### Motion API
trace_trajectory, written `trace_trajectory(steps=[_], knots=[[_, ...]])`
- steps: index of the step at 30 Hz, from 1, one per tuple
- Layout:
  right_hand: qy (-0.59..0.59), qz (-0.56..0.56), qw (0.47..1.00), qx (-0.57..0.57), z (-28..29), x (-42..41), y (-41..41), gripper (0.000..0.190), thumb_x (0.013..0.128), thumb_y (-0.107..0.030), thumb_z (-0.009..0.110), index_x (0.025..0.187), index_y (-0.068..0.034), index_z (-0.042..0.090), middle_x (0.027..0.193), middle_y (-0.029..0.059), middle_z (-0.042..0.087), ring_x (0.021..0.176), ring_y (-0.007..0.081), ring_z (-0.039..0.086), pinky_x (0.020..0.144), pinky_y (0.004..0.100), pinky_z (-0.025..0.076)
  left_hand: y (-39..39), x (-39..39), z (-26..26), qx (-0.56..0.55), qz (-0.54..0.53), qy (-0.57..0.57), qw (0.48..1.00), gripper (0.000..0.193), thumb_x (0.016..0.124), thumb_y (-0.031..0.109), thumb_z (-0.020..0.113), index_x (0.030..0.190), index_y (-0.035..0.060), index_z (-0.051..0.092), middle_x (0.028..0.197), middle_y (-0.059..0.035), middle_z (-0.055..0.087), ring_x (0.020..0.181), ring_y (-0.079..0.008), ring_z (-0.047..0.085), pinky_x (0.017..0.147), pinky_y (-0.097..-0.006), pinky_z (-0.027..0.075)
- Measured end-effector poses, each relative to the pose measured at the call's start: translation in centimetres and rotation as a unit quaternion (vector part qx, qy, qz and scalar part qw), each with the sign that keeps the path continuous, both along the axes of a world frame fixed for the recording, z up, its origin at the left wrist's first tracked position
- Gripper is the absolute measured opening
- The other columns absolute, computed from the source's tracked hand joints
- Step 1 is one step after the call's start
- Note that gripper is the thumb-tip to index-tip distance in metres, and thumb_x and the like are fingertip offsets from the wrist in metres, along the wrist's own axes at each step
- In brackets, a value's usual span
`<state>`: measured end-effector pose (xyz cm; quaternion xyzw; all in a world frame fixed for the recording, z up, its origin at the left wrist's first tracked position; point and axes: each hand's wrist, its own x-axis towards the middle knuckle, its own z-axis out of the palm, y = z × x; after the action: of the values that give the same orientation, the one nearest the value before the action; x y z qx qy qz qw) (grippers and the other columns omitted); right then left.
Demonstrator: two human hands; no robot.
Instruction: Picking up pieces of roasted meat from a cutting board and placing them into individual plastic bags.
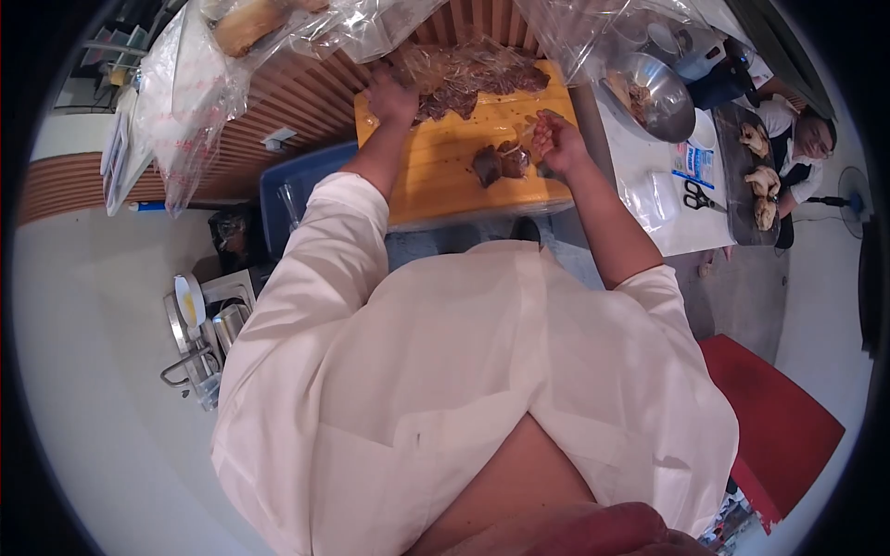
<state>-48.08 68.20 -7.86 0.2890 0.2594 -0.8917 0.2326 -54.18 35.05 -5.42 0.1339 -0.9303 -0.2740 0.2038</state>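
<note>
A yellow cutting board (431, 187) lies before me. Dark brown pieces of meat (452, 104), partly under clear plastic film (445, 66), cover its far part. My left hand (393, 97) is at the far left of the board, beside the meat and the film; whether its fingers grip anything cannot be made out. Near the board's right edge is my right hand (554, 142), palm partly up with curled fingers; a small pale thing seems to touch its fingertips, too blurred to name. Two smaller dark pieces of meat (500, 163) lie just left of it.
Right of the board, a white table (629, 174) holds a steel bowl (650, 97) of food, black-handled scissors (697, 196) and a dark tray (747, 222) with pale poultry pieces. A person (799, 139) is beyond it. A blue bin (278, 181) stands at the left; clear plastic bags (201, 104) hang above.
</note>
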Motion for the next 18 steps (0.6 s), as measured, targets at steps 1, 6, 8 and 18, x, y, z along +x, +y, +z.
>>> trace_trajectory(steps=[1,6,8,18], knots=[[0.033,0.028,0.999,-0.014,-0.5,-0.3,0.5,0.023,0.101,-0.020,0.045,0.109,-0.004,0.061,0.079,0.0029,0.060,0.067,0.0145,0.055,0.059,0.0257,0.045,0.4,-0.7,0.6,0.064,-0.008,-0.011,0.998,0.074,0.071,0.030,0.077,0.137,0.0103,0.049,0.137,-0.0189,0.051,0.126,-0.0398,0.047,0.104,-0.0491,0.041],[0.013,0.021,0.999,0.024,1.2,-0.1,-1.6,0.022,0.099,-0.015,0.044,0.107,-0.003,0.061,0.078,0.0037,0.059,0.065,0.0157,0.054,0.058,0.0275,0.044,3.2,-1.5,3.5,-0.125,-0.032,-0.162,0.978,0.090,0.069,0.041,0.080,0.145,0.0182,0.039,0.140,-0.0188,0.051,0.131,-0.0374,0.045,0.107,-0.0493,0.038],[-0.003,0.021,1.000,0.010,1.8,0.2,-1.9,0.022,0.100,-0.014,0.043,0.107,-0.003,0.061,0.078,0.0036,0.059,0.066,0.0162,0.054,0.058,0.0280,0.044,4.3,-1.6,4.1,-0.196,0.006,-0.127,0.972,0.089,0.068,0.037,0.083,0.145,0.0221,0.041,0.141,-0.0186,0.050,0.130,-0.0351,0.048,0.107,-0.0506,0.037],[-0.019,0.035,0.999,0.035,2.5,0.2,-2.8,0.023,0.101,-0.014,0.043,0.109,-0.003,0.062,0.078,0.0031,0.058,0.066,0.0144,0.055,0.057,0.0271,0.045,-3.0,-3.7,2.7,-0.047,-0.021,-0.014,0.999,0.039,0.086,0.034,0.060,0.122,0.0178,0.066,0.101,-0.0175,0.071,0.097,-0.0377,0.067,0.085,-0.0454,0.053]])
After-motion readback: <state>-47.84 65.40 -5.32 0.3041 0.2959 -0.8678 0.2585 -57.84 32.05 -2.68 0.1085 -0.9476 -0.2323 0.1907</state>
